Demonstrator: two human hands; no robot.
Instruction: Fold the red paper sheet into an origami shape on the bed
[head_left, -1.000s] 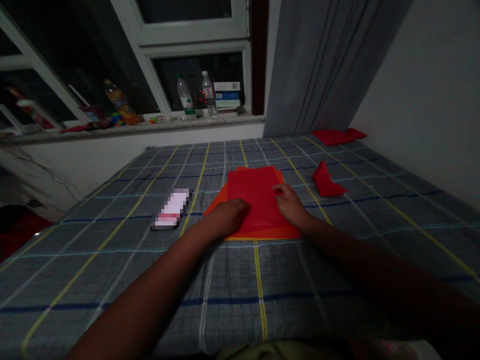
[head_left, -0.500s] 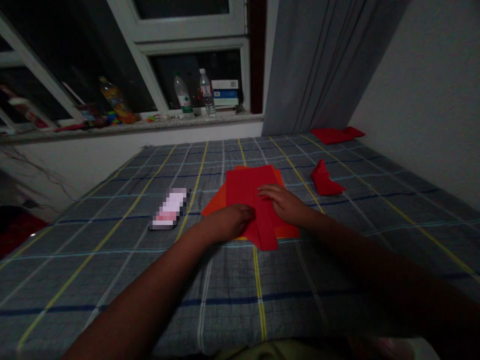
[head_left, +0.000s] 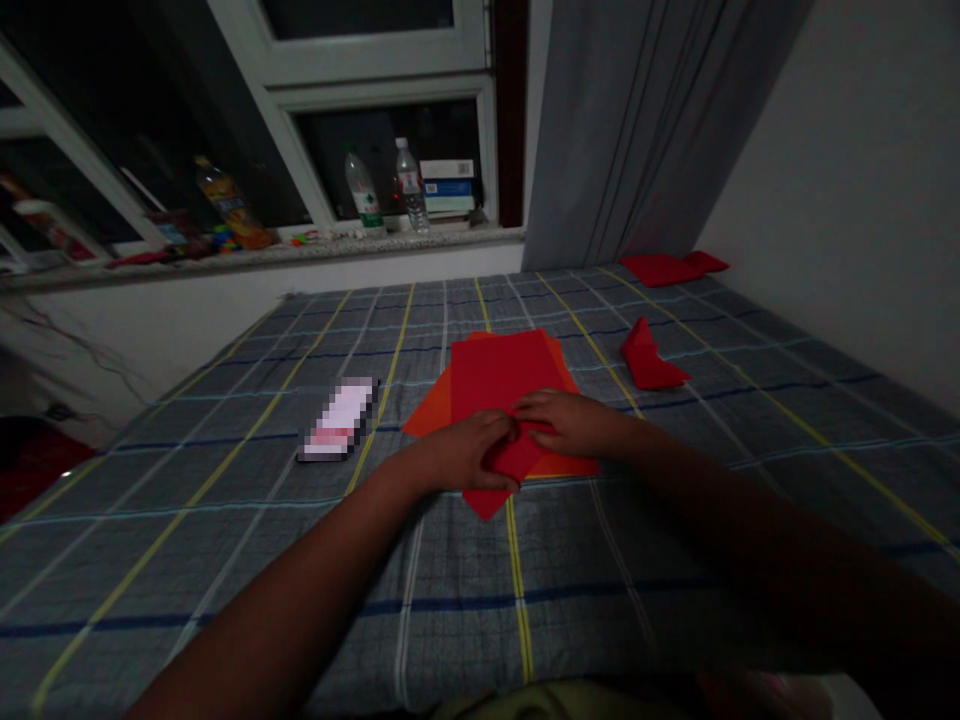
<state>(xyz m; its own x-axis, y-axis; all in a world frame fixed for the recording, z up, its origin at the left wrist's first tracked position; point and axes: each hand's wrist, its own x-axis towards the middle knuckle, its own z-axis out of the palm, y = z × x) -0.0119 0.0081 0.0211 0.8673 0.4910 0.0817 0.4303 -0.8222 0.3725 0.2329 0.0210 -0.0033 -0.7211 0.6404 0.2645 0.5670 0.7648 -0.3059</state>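
L hand [head_left: 465, 450] & R hand [head_left: 570, 422] meet at the near end of a red sheet [head_left: 499, 375], mid-bed, on a grey plaid bedcover [head_left: 225, 500]. The red sheet is the top one of a small stack. An orange sheet [head_left: 429, 408] under it sticks out on the left & along the near right edge.

L fingers are curled & pressed together, closed on the red sheet's near part w/ the thumb on top. The paper runs out from under the knuckles, & one red corner pokes past the hand toward the person, off the orange sheet & onto the bedcover. R fingers lie close together, flat on top of the red sheet & pointing left, tips almost touching the L fingers. Can't tell if the R thumb is under the paper, so can't say pinch or just press. The rest of the red sheet lies beyond both hands, towards the window.

Left of the stack, apart from it, is a small blurred-out flat thing [head_left: 337, 420]. To the right, well apart, is a folded red piece [head_left: 649, 362]. More red pieces [head_left: 671, 267] lie at the far right by the grey curtain [head_left: 637, 130]. On the window sill [head_left: 300, 248] are 2 clear bottles [head_left: 361, 192], an orange bottle [head_left: 229, 205], stacked books [head_left: 448, 187] & small clutter too dim to make out.
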